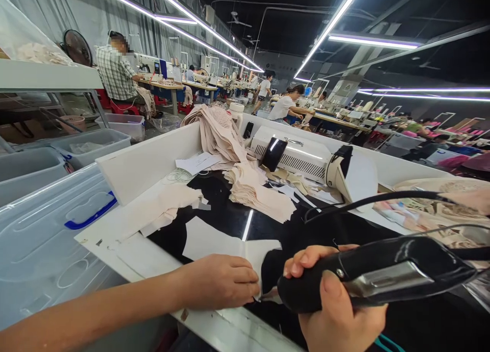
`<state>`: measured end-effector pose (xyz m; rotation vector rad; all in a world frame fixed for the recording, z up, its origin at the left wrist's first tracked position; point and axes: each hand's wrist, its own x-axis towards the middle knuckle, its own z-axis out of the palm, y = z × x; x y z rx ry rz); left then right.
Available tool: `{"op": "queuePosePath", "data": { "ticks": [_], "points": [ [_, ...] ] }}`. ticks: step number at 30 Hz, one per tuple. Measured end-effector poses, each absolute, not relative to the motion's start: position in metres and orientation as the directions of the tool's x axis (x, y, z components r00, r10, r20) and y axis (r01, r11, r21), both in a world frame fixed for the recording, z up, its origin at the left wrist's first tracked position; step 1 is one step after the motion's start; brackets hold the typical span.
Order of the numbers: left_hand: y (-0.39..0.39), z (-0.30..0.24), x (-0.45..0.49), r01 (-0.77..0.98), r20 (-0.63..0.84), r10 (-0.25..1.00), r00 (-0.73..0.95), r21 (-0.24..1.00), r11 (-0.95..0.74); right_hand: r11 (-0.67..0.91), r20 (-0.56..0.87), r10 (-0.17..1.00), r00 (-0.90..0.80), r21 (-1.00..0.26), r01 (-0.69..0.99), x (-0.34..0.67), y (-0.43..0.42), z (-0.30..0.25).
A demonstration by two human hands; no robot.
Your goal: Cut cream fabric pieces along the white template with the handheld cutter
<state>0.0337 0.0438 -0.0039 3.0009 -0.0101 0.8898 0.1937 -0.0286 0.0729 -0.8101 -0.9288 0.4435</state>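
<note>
My left hand [220, 282] rests at the near edge of the black tabletop. Its fingers are pressed together on the near corner of a white cut fabric piece [214, 239], which lies flat with a fold line down it. In my right hand [340, 311] is a black corded hand tool [378, 270] with a metal lever along its side. Its narrow metal tip points left and meets the fabric edge beside my left fingertips. Exactly what the tip touches is hard to make out. Behind the fabric lies a stack of beige cut pieces [260, 191].
A beige fabric pile [220, 132] and a paper sheet [197, 163] lie farther back. A phone [273, 153] leans on a white vented machine [294, 150]. The tool's cable [363, 201] arcs rightward. Clear plastic bins [57, 250] stand left. Other people work at sewing tables beyond.
</note>
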Motion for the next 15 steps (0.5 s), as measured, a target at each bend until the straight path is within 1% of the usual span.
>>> {"op": "queuePosePath", "data": {
  "ticks": [2, 5, 11, 13, 15],
  "points": [
    [0.044, -0.003, 0.031, -0.010, 0.562, 0.015, 0.827, 0.041, -0.999, 0.636, 0.531, 0.665, 0.526, -0.771, -0.025, 0.194, -0.029, 0.071],
    [0.042, -0.001, 0.023, -0.014, 0.552, 0.058, 0.832, 0.126, -0.992, 0.633, 0.526, 0.679, 0.513, -0.773, -0.045, 0.200, -0.031, 0.073],
    [0.031, 0.009, 0.001, -0.038, 0.466, 0.110, 0.878, 0.297, -0.954, 0.626, 0.481, 0.591, 0.647, -0.780, 0.009, 0.228, -0.027, 0.083],
    [0.030, 0.015, 0.001, -0.010, 0.452, 0.140, 0.881, 0.313, -0.950, 0.610, 0.459, 0.575, 0.677, -0.792, 0.019, 0.237, -0.023, 0.080],
    [0.031, 0.020, 0.007, 0.016, 0.453, 0.151, 0.879, 0.288, -0.958, 0.605, 0.450, 0.568, 0.689, -0.796, 0.021, 0.242, -0.018, 0.075]
  ]
}}
